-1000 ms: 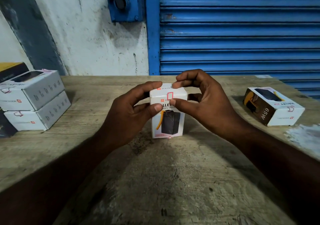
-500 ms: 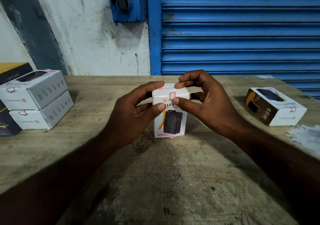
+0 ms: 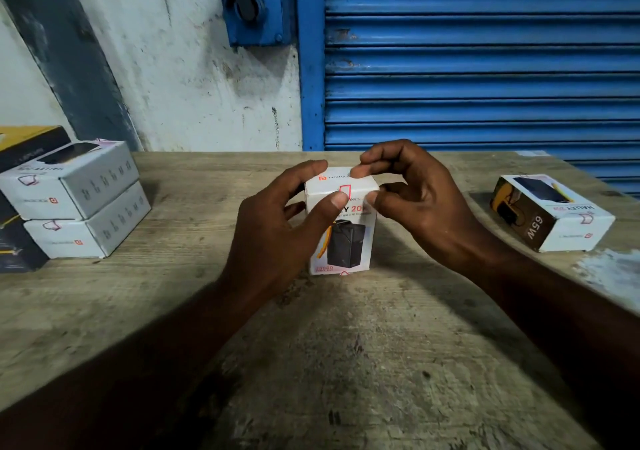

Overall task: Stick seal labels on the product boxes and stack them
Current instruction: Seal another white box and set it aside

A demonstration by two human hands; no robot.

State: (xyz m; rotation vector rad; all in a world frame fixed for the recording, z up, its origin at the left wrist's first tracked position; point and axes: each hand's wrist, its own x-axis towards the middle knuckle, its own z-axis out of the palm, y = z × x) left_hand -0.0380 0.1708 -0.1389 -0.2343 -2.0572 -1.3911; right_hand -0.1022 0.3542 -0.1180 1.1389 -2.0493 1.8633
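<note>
Both hands grasp the top of an upright box [image 3: 341, 238] standing at the middle of the wooden table [image 3: 346, 363].

The left hand [image 3: 277, 228] comes in from 7 o'clock and holds the box's upper left side, its forefinger over the top and its thumb pressing the front top edge, right at the red-outlined seal label [image 3: 344, 191] that folds from the top face onto the front. The right hand [image 3: 415, 200] comes in from 4 o'clock and pinches the upper right corner, forefinger on the top face and thumb on the front. At 9 o'clock sits a stack of two white boxes [image 3: 79, 204], one lying squarely on the other. At 3 o'clock a single box [image 3: 550, 214] lies flat, well apart from the hands. A blue shutter [image 3: 485, 58] fills the wall from 12 to 2 o'clock.
</note>
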